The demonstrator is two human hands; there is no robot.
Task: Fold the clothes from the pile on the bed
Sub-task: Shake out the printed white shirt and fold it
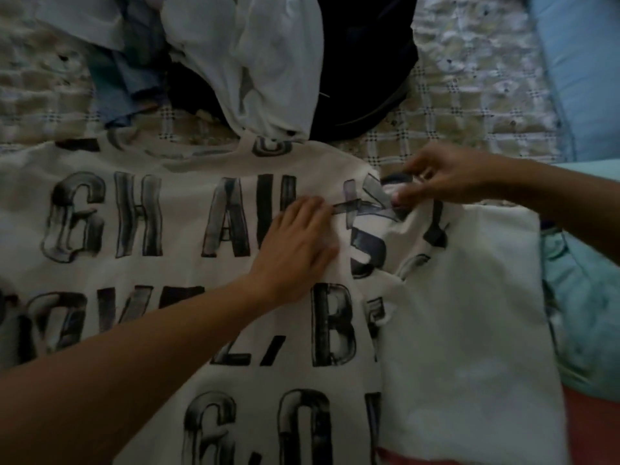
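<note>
A white T-shirt with big black letters (161,250) lies spread flat across the bed in front of me. Its right part is folded over, showing a plain white panel (469,297). My left hand (295,250) presses flat on the shirt near the fold line, fingers apart. My right hand (446,176) pinches the shirt's cloth at the upper right edge of the fold. Behind the shirt sits the pile of clothes (255,62), with a white garment on top, a dark one (369,62) beside it and blue pieces (127,82) to the left.
The bed has a checked, light cover (469,95). A light blue pillow (583,68) lies at the far right. Teal cloth (583,313) is bunched at the right edge, with a strip of red (590,431) below it.
</note>
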